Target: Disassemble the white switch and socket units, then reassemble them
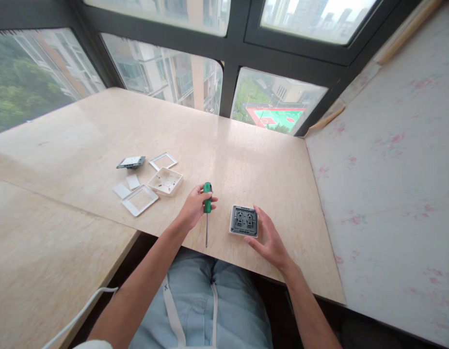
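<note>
My left hand (196, 206) is closed around the green handle of a screwdriver (207, 198), its metal shaft pointing down toward the table's front edge. To the right, a wall switch (245, 221) with two dark mechanisms showing sits in a white box on the table. My right hand (268, 237) grips it at the right side, thumb at the front corner and fingers at the back corner. The screwdriver's tip is apart from the switch.
Left of my hands lie an open white mounting box (166, 181), two white frames (139, 200), small white cover plates (133, 182) and another switch module (131, 162). Windows bound the table (224, 145) at the back, a papered wall (388, 184) on the right. A white cable (79, 312) hangs front left.
</note>
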`<state>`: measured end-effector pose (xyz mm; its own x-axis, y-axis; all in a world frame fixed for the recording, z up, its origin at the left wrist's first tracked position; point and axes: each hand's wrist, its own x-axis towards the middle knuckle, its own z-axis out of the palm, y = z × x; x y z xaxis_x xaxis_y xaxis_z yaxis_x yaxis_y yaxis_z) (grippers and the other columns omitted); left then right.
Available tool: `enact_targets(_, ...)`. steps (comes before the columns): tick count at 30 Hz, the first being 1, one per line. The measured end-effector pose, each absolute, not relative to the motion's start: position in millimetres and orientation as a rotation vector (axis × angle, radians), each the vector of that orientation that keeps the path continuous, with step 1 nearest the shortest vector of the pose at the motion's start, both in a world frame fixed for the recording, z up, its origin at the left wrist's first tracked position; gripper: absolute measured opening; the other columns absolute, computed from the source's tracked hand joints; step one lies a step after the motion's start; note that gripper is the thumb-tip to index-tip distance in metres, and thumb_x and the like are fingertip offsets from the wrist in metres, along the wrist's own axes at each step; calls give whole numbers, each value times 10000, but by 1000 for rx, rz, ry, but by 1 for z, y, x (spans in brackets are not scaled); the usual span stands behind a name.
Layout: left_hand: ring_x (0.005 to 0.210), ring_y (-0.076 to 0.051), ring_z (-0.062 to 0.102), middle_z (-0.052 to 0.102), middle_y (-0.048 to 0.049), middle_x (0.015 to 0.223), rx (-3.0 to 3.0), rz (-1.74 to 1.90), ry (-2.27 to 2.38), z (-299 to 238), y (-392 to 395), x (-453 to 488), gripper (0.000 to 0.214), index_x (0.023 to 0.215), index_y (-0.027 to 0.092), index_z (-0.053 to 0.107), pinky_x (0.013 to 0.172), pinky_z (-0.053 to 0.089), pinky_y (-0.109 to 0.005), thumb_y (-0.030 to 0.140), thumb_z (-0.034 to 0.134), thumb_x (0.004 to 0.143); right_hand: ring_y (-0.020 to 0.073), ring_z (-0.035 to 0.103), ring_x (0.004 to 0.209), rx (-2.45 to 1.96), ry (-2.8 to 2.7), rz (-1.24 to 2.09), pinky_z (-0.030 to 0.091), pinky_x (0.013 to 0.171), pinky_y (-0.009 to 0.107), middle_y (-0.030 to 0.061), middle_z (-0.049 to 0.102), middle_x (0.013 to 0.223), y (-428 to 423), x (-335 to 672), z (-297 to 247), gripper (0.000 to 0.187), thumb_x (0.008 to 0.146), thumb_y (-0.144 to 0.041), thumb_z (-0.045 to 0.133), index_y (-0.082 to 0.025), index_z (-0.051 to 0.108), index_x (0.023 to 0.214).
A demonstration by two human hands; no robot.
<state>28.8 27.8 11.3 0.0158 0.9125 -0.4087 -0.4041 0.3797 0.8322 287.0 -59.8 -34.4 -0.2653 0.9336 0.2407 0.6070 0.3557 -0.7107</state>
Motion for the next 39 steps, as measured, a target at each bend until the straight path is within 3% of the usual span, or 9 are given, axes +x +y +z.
enact_targets(3, 782, -160, 694, 580, -62, 1010, 661, 1109, 1157, 1, 31, 30, 360, 1104, 162, 575, 603, 596, -262, 73, 667, 767, 345, 323, 1494, -1346, -2096, 556, 311, 1192, 609, 138, 358, 1611, -52, 280, -25, 858, 901, -441, 677, -313, 193, 1598)
enact_targets(7, 792, -152, 694, 581, -92, 1147, 886, 1098, 1212, -12, 34, 34, 462, 1194, 182, 569, 652, 606, -290, 148, 716, 757, 355, 457, 1411, -1331, -2253, 534, 392, 1144, 606, 145, 479, 1533, -39, 279, -9, 839, 891, -406, 688, -303, 236, 1591)
enact_targets(12, 689, -141, 664, 638, -78, 1043, 1081, 1114, 1254, -32, 36, 42, 481, 1223, 172, 585, 610, 567, -283, 167, 704, 757, 356, 541, 1341, -1301, -2386, 506, 472, 1089, 590, 143, 556, 1470, -30, 279, 5, 775, 880, -393, 705, -289, 337, 1555)
enact_targets(17, 1020, -241, 653, 622, -134, 1184, 1277, 1196, 1362, -45, 35, 49, 465, 1242, 166, 590, 922, 542, -429, 142, 669, 785, 354, 598, 1281, -1299, -2438, 474, 513, 1053, 575, 151, 613, 1409, -25, 277, 12, 715, 863, -377, 722, -259, 428, 1504)
enact_targets(20, 1135, -268, 607, 598, -142, 1243, 1426, 1231, 1389, -47, 31, 54, 428, 1256, 182, 572, 1001, 501, -482, 140, 623, 833, 351, 627, 1246, -1273, -2472, 468, 529, 1038, 561, 141, 640, 1378, -21, 276, 16, 710, 835, -361, 748, -263, 469, 1481)
enact_targets(26, 1210, -277, 558, 589, -152, 1248, 1650, 1255, 1373, -49, 27, 61, 373, 1271, 177, 542, 1069, 461, -508, 99, 523, 907, 355, 640, 1231, -1247, -2557, 419, 559, 1005, 542, 133, 645, 1381, -16, 278, 16, 716, 797, -310, 750, -266, 495, 1464)
enact_targets(39, 1243, -271, 570, 569, -137, 1281, 1778, 1227, 1381, -50, 25, 63, 467, 1283, 202, 542, 1092, 478, -463, 21, 496, 855, 387, 674, 1155, -1111, -2866, 162, 613, 876, 532, 222, 654, 1327, -12, 255, 28, 800, 651, -112, 578, -152, 464, 1442)
